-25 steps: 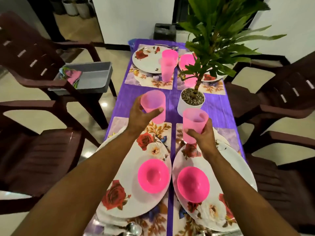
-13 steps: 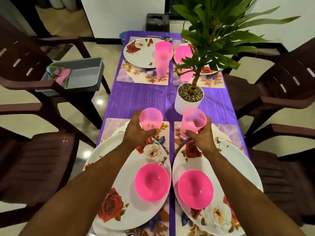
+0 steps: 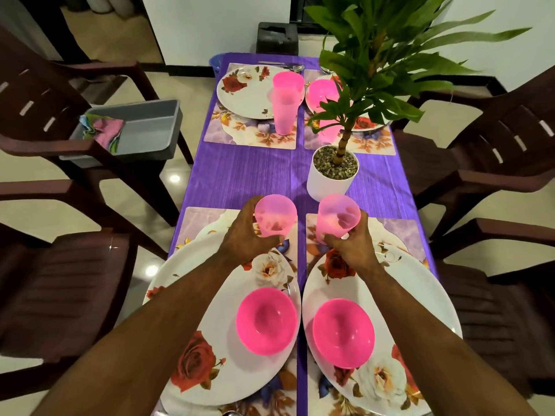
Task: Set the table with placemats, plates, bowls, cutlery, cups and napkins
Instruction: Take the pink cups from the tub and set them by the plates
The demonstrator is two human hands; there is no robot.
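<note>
Your left hand (image 3: 246, 235) wraps fingers round left pink cup (image 3: 275, 214), cup at far inner corner of near-left placemat (image 3: 198, 217), just beyond floral plate (image 3: 222, 325). Your right hand (image 3: 350, 246) grips right pink cup (image 3: 338, 216) same way, over near-right placemat (image 3: 402, 229). Both cups upright, apart. White plant pot (image 3: 332, 178) just beyond right cup.

Two plates (image 3: 210, 301) (image 3: 420, 295) sit side by side at six o'clock, a bowl (image 3: 266, 321) (image 3: 343, 333) on each. A cup (image 3: 275, 216) (image 3: 338, 216) stands at each plate's twelve o'clock. The potted plant (image 3: 332, 175) is at one o'clock, beyond them.
</note>
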